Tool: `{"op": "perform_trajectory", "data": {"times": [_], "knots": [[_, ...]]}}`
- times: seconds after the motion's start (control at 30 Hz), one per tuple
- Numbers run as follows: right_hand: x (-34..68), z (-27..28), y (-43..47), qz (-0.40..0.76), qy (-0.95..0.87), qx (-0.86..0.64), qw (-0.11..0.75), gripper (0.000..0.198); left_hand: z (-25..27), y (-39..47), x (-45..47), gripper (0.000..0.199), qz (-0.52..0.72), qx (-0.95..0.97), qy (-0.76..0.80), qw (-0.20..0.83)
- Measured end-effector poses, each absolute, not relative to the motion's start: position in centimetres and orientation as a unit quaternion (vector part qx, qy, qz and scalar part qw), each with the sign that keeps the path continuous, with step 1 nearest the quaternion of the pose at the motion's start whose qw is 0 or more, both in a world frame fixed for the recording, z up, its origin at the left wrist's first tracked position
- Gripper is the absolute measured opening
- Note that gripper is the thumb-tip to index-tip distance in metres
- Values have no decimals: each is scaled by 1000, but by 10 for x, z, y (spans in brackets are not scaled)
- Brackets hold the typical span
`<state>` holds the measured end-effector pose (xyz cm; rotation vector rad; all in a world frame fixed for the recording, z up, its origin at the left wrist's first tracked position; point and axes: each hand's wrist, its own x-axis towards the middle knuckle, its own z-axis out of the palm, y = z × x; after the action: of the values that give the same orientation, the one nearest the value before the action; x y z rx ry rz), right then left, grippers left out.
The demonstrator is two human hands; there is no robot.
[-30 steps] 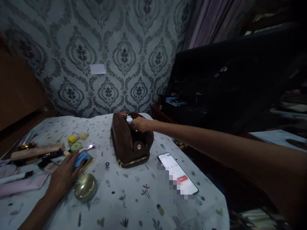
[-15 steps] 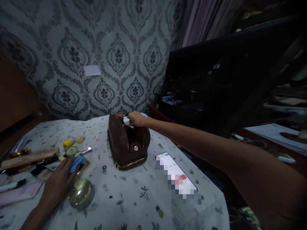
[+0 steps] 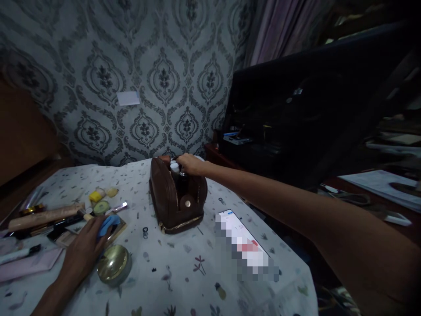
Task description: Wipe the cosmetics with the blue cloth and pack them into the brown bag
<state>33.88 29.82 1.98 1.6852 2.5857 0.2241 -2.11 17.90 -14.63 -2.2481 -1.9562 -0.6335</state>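
Observation:
A brown cosmetic bag (image 3: 161, 197) stands unzipped in the middle of the table, with white-capped containers (image 3: 174, 167) upright inside. My right hand (image 3: 191, 165) reaches over its far right rim with curled fingers; the fingertips are hidden, so what they grip does not show. On the left, my left hand (image 3: 84, 240) is low over the cosmetics, with a small light-blue soft piece (image 3: 110, 223) between thumb and fingers. A flat square compact (image 3: 118, 229) lies partly under that piece. Just nearer to me is a round gold-lidded case (image 3: 113, 263).
Tubes, sticks and other cosmetics lie at the left, among them a long beige tube (image 3: 46, 217), a pink tube (image 3: 29, 265), a green round pot (image 3: 101, 207) and a yellow item (image 3: 96, 195). A lit phone (image 3: 241, 235) lies right of the bag. A large dark panel (image 3: 296, 109) stands behind my right arm.
The view has shifted slightly, so everything sits a little further right. Both hands keep nearly the same places, the right at the bag and the left at the blue piece.

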Motion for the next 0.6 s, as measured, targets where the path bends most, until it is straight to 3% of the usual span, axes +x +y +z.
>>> {"op": "perform_trajectory", "data": {"times": [0.6], "knots": [[336,22,297,66,825,560,29,32,-142,177,-19,51,-208,-737,-642,40]]}}
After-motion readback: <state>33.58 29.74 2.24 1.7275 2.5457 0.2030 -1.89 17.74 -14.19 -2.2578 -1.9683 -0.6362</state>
